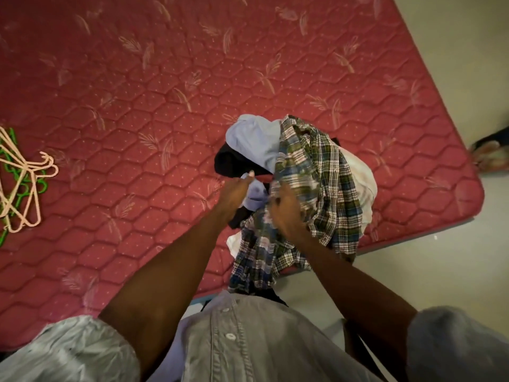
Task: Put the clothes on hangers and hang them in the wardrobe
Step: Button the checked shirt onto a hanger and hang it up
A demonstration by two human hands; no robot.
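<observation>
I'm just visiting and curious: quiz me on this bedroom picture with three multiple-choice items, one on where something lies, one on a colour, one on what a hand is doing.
1. Where do the hangers lie?
A. on the mattress's left edge
B. on top of the clothes pile
C. on the floor

2. What colours are the hangers?
A. black and white
B. pale pink and green
C. blue and yellow

3. What is the right hand doing?
A. hanging idle
B. holding a hanger
C. gripping the plaid shirt

Answers:
1 A, they rest on the red mattress far left of the pile.
2 B, both colours show in the heap.
3 C, its fingers curl into the plaid cloth.
</observation>
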